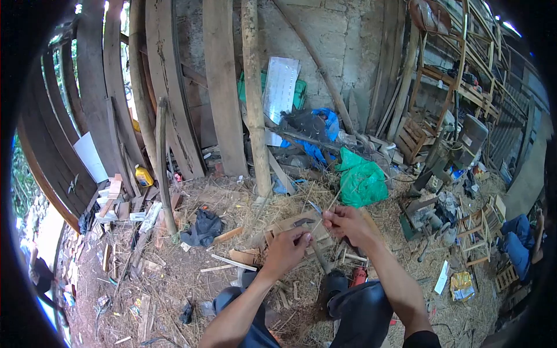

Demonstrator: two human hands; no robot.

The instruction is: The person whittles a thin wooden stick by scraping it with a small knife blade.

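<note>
My left hand [288, 250] is closed in a pinch, with the lower end of a thin, pale strip [332, 203] at its fingertips. The strip slants up past my right hand; whether it is straw or wood I cannot tell. My right hand [351, 225] is closed on a small knife [315, 207], whose short blade points up and left; its handle is hidden in the fingers. Behind my hands, a dark metal tool head [303, 221] lies on a wooden board [289, 225]. Both hands are above my knees, a little apart.
A green plastic bag [361, 180] and blue sheeting [325, 124] lie ahead. A wooden post [253, 98] stands before the wall. Black plastic [204, 227] and a yellow bottle [144, 175] are left. A red can [359, 276] is near my boot; another person's legs [517, 240] show right.
</note>
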